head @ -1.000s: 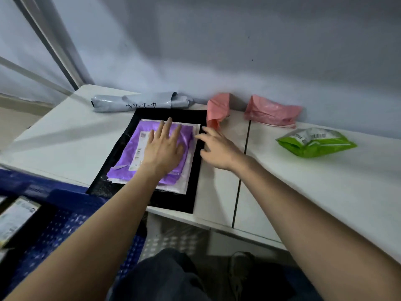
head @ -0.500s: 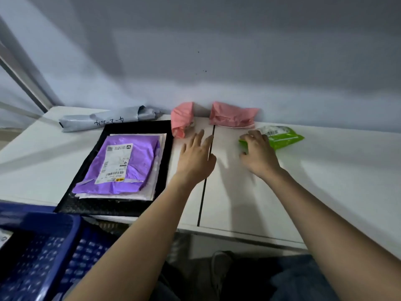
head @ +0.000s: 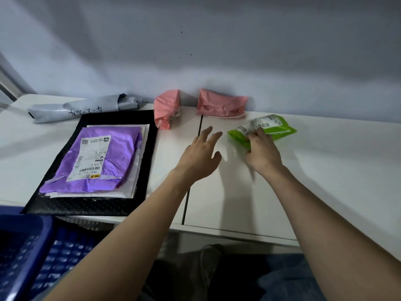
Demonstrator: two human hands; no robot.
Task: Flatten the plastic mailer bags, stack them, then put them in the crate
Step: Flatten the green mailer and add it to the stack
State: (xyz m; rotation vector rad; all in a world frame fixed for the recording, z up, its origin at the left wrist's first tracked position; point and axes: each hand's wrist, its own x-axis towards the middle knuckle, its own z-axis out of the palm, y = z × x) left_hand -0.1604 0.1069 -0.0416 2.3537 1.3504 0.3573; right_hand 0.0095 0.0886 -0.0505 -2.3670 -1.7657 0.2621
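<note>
A flattened purple mailer (head: pixel 97 161) tops a stack of white bags on a black mailer (head: pixel 143 205) at the table's left. My right hand (head: pixel 260 151) grips the near left end of a crumpled green mailer (head: pixel 275 127) right of centre. My left hand (head: pixel 201 153) hovers beside it with fingers spread, holding nothing. Two crumpled pink mailers (head: pixel 167 109) (head: pixel 221 104) lie against the wall. A rolled grey mailer (head: pixel 80 108) lies behind the stack. The blue crate (head: pixel 26 253) sits below the table's front left edge.
The white table (head: pixel 325 181) has a dark seam (head: pixel 191 181) running front to back between my hands. A grey wall (head: pixel 217 51) closes the back. My legs and a shoe show below the front edge.
My left hand left the purple mailer and moved right past the seam. My right hand reached the green mailer and closed on its near end. The view panned right.
</note>
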